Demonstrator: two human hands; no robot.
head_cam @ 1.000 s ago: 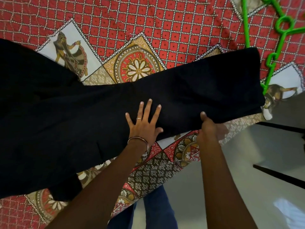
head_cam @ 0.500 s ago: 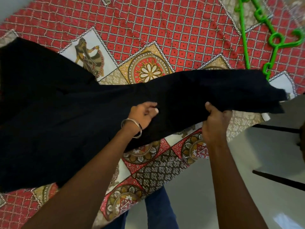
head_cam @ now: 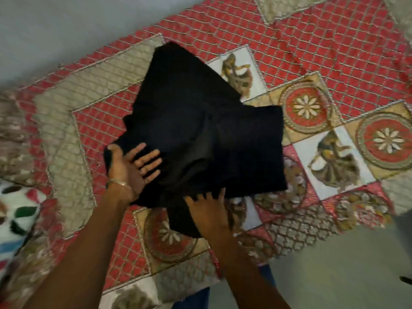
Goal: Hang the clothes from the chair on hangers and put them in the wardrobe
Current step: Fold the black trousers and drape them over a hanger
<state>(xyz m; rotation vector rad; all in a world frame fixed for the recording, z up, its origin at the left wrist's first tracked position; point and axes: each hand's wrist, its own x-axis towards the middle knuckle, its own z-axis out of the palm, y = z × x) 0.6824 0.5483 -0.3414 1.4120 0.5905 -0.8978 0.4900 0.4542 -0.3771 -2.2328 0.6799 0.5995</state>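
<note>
A black garment (head_cam: 200,134) lies folded into a thick bundle on the patterned red bedspread (head_cam: 334,52). My left hand (head_cam: 131,163) rests on the bundle's left edge, fingers straight and spread, thumb against the cloth's rim. At the bundle's near edge my right hand (head_cam: 207,210) lies flat, with its fingertips tucked under the fold and hidden. No hanger, chair or wardrobe is in view.
A white cloth with coloured spots (head_cam: 15,208) lies at the bed's left edge. Pale floor (head_cam: 334,275) shows at the bottom right beside the bed. My blue-trousered legs (head_cam: 191,299) stand against the bed's near edge. The picture is blurred by motion.
The long black garment, stretched across the bed before, is now folded over to the left into a bundle. Both hands moved left with it. The view swung left, so the green hangers left the frame.
</note>
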